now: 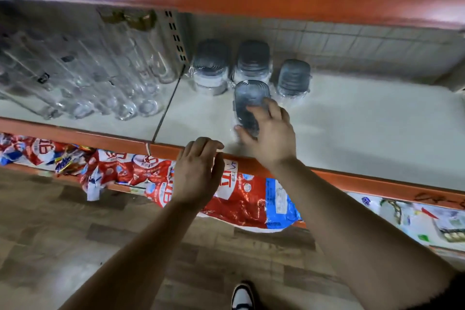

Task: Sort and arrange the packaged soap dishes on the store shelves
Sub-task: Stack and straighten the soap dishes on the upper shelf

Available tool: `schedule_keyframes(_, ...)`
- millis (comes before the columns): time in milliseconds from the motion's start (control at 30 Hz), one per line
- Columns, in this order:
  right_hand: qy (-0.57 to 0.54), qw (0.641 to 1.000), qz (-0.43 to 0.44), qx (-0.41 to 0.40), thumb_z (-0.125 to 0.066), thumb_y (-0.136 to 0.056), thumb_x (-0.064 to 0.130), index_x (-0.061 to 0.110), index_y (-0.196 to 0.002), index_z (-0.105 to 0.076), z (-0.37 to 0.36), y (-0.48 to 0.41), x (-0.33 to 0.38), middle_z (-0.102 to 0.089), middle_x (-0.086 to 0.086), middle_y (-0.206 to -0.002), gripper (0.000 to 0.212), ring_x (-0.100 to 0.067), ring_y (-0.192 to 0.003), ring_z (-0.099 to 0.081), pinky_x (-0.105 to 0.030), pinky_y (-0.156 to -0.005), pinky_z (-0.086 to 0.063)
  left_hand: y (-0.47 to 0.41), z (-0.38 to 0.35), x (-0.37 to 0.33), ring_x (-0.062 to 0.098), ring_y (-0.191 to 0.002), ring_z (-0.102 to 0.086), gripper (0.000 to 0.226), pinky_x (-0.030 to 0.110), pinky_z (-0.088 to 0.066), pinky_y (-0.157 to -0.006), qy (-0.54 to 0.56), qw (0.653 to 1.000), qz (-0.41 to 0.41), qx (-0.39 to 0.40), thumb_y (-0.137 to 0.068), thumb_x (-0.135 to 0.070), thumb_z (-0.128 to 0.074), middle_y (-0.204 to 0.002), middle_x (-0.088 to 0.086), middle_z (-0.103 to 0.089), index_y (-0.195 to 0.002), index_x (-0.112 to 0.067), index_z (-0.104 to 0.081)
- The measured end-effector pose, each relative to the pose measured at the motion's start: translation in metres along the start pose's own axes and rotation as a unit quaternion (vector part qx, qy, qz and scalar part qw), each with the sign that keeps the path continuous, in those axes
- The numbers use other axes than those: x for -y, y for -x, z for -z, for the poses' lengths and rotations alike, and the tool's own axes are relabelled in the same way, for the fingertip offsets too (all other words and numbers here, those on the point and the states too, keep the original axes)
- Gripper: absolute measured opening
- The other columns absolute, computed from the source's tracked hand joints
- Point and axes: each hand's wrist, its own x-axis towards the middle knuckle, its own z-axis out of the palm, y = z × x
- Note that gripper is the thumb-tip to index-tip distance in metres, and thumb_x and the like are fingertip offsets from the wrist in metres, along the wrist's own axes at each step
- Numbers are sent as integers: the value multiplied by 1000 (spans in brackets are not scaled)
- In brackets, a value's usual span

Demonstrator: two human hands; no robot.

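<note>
Pale shelf board (pixel 352 133) with an orange lip (pixel 377 181) fills the head view, beneath another orange shelf. Wood-pattern floor and 1 shoe (pixel 242 296) show below.

The right hand (pixel 270 134) is the nearer hand to the work. Its fingers and thumb curl round a packaged soap dish (pixel 247 103), grey and ribbed in clear wrap, near the front of the shelf. The pack juts from the hand toward 11 o'clock, with its long axis running roughly 12 to 6, front to back. Whether it rests on the board or is just off it, I cannot tell. The left hand (pixel 198 168) sits at 8 o'clock of the pack, at the lip, with fingers loosely bent and holding nothing.

Behind the pack stand 3 stacks of the same dishes: the left stack (pixel 211 65) at 11 o'clock, the middle stack (pixel 253 63) at 12, just beyond the pack's far end, and the right stack (pixel 293 78) at 1 to 2. My judgement is that placing comes next, so the gap toward 12 matters most.

That makes 1 pack in hand, 3 stacks and 2 hands; the packs within each stack are too blurred to count. Glass tumblers (pixel 113 78) at 9 o'clock and red packets (pixel 156 176) on the shelf below are also too blurred to count.
</note>
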Motion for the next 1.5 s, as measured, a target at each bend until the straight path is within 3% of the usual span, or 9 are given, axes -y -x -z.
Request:
schedule_keyframes(133,13,998,-31,-46,-72,-82,49,17,-113,-62,-10,-10,9,-48,-13,-132,47,-39,-112,-48,-47,-84,-52,0,-8,10,28,-90,-60,33,35,-47,-74,13,1000,-15,-4,-94,-28,-40,-101,8,-64,-102,-9,-66)
schedule_keyframes(367,-32,988,-19,-147,-59,-84,46,12,-111,-63,1,5,-13,-55,-14,-122,44,-37,-104,-52,-43,-85,-47,-28,-31,-3,29,-91,-57,29,39,-49,-76,21,997,-56,-55,-95,-24,-44,-99,12,-64,-99,-6,-66)
schedule_keyframes(467,-22,986,-30,-161,-61,-84,43,9,-111,-62,15,18,-40,-56,-15,-122,44,-37,-107,-54,-40,-93,-39,-49,-45,-17,32,-112,-54,42,43,-50,-92,9,999,-47,-20,-94,-30,-43,-120,14,-62,-119,-5,-65)
schedule_keyframes(600,-11,989,-58,-138,-60,-85,45,10,-114,-60,33,39,-68,-54,-14,-125,46,-35,-111,-52,-38,-95,-37,-72,-62,-36,38,-144,-28,79,49,-30,-115,-80,991,19,104,-90,-65,-19,-158,11,-31,-148,-17,-42)
schedule_keyframes(667,-12,988,-67,-137,-60,-85,46,10,-115,-60,41,51,-78,-53,-15,-125,46,-36,-110,-50,-41,-94,-41,-78,-68,-45,39,-140,-32,80,49,-39,-109,-94,987,60,115,-88,-73,-25,-158,11,-28,-147,-22,-42)
schedule_keyframes(800,-20,985,-88,-146,-59,-83,45,10,-113,-60,54,72,-93,-53,-14,-125,46,-35,-109,-49,-46,-91,-46,-88,-68,-59,38,-118,-45,61,45,-51,-90,-97,986,113,79,-89,-58,-59,-145,12,-33,-134,-19,-49)
schedule_keyframes(1033,-10,983,-70,-168,-59,-84,42,6,-109,-62,84,100,-104,-55,-16,-120,44,-34,-106,-51,-44,-90,-46,-64,-55,-80,42,-106,-51,52,50,-48,-87,-18,999,33,-1,-84,-48,-56,-129,17,-49,-117,-9,-58)
schedule_keyframes(1233,-17,982,-70,-173,-60,-84,42,6,-108,-62,140,137,-102,-56,-16,-119,43,-36,-106,-53,-41,-91,-43,-21,-15,-137,32,-115,-49,51,44,-45,-95,27,999,-41,-23,-83,-45,-56,-130,12,-48,-120,-10,-57)
schedule_keyframes(1500,-45,978,-36,-201,-57,-83,38,8,-116,-62,230,207,-106,-51,-11,-124,45,-31,-112,-48,-48,-91,-45,39,43,-220,30,-119,-48,54,52,-49,-91,62,994,-78,-34,-79,-45,-59,-132,11,-47,-119,-8,-62)
